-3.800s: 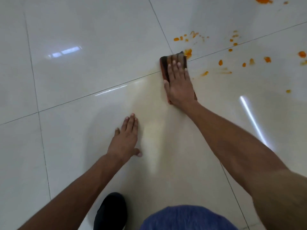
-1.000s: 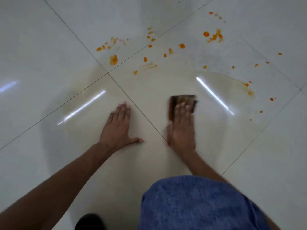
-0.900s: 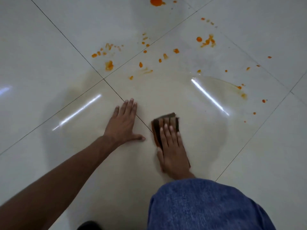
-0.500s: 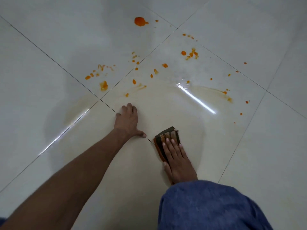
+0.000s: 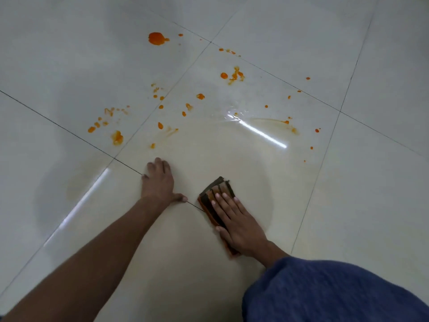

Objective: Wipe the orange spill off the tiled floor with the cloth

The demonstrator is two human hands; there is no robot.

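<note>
Where the pale glossy tiled floor (image 5: 69,54) fills the whole frame, dark grout lines cross it on the diagonal, and a wide yellowish wet smear (image 5: 232,163) covers the central tile. A blue-clothed knee (image 5: 336,291) takes up the lower right corner. The left forearm reaches in from the lower left edge, and the left hand (image 5: 160,182) rests palm down on the floor just left of centre, holding nothing, its thumb stretched out to the right along a grout line. The right hand (image 5: 239,219) lies just right of centre, fingers straight and together, pressing flat on the cloth (image 5: 217,189) without curling round it. The cloth, a folded dark brown and orange pad, lies on the wet tile with its far end showing beyond the fingertips, near the left thumb but apart from it. The orange spill (image 5: 156,38) is scattered as blobs and specks across the upper half of the frame, well apart from the cloth, with the largest blob at upper centre.
</note>
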